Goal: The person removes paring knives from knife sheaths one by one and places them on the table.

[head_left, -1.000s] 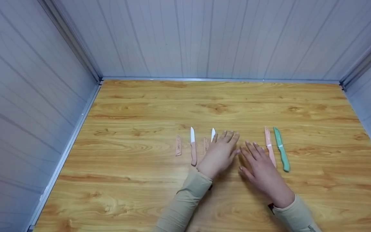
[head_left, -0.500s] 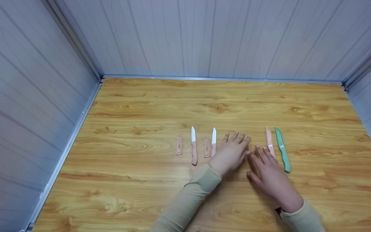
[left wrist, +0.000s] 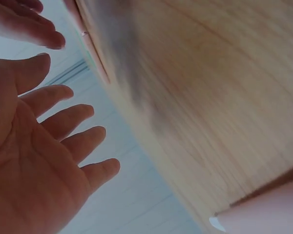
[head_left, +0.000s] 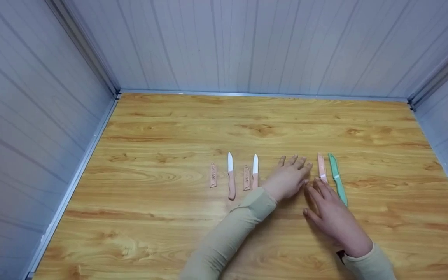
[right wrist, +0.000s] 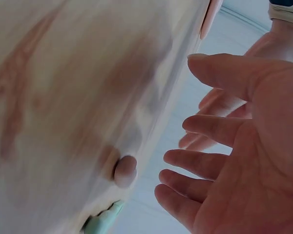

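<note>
My left hand (head_left: 288,179) hovers over the wood table, fingers spread, holding nothing. To its left lies a pink-handled knife (head_left: 256,165) with a bare white blade, its handle end hidden by my sleeve. Beside that is a pink knife sheath (head_left: 247,178). Further left are another white-bladed knife (head_left: 231,175) and a second pink sheath (head_left: 213,175). My right hand (head_left: 336,217), fingers loosely extended and empty, covers the handle of a sheathed pink knife (head_left: 321,165). A sheathed green knife (head_left: 336,175) lies just right of it. The right wrist view shows my right palm (right wrist: 254,161) bare.
The wood-grain table (head_left: 161,225) is bounded by a pale panel wall (head_left: 231,46) at the back and more panels at both sides. A metal strip (head_left: 216,93) runs along the table's rear edge.
Both hands have shifted to the right. The left hand has uncovered most of the second white-bladed knife, while the right hand now covers more of the pink sheathed knife. The knives lie still.
</note>
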Motion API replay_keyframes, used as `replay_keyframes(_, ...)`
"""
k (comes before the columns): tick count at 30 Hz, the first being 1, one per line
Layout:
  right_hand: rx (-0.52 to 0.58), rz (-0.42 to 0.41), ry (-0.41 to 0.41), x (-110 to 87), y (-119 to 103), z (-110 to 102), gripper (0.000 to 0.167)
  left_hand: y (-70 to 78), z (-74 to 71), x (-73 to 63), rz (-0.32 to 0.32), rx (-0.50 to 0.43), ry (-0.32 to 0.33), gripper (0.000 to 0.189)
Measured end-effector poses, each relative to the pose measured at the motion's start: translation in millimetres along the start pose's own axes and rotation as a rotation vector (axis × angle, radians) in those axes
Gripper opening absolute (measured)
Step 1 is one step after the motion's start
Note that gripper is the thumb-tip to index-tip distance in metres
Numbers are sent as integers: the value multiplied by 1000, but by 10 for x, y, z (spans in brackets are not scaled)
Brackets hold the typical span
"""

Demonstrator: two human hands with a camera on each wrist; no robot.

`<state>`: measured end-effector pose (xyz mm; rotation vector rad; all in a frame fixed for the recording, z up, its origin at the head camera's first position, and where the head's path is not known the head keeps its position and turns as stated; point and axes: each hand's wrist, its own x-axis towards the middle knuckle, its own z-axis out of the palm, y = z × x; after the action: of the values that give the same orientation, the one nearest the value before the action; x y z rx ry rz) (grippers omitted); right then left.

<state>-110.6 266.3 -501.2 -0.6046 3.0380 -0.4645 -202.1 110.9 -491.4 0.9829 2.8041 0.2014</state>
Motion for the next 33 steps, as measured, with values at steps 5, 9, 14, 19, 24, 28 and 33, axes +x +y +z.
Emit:
replay_keyframes(5, -11, -8, 11, -35, 38, -8, 65, 62, 22, 88, 27, -1, -21, 52)
replay_keyframes(9, -3, -3, 4, -64, 64, -12, 65, 106, 37, 141, 35, 10, -28, 52)
replay_keyframes(14, 36, 19, -42, -89, 89, -30, 66, 126, 86, 207, 47, 27, -42, 51)
replay_keyframes(19, 52, 22, -40, -93, 105, -53, 67, 121, 112, 270, 27, 21, -56, 49)
replay_keyframes(24, 45, 31, -45, -108, 118, -79, 65, 140, 98, 322, 15, 15, -83, 48)
replay_keyframes(28, 41, 40, -68, -117, 127, -89, 65, 166, 106, 355, 6, 21, -101, 47)
replay_keyframes(33, 53, 52, -90, -122, 137, -75, 64, 186, 110, 370, -6, 25, -115, 47)
